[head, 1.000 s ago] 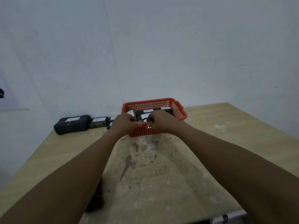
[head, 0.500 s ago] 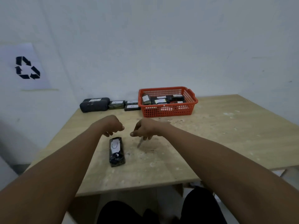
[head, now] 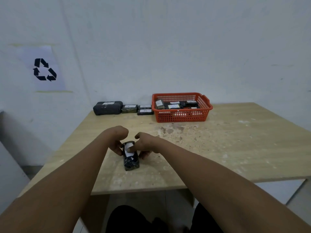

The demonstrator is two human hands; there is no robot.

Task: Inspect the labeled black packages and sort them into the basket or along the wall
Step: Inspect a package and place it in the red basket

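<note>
We see both hands on a black package w/ white label on the table — left hand and right hand grip its sides. Red basket of packages sits by the wall.

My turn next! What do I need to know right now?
Left hand and right hand both grip one black package lying on the table, white label up.
Done: several packages sit in the red basket; four line the wall to its left.
Left: read this label, then put it in the basket or by the wall.
</note>
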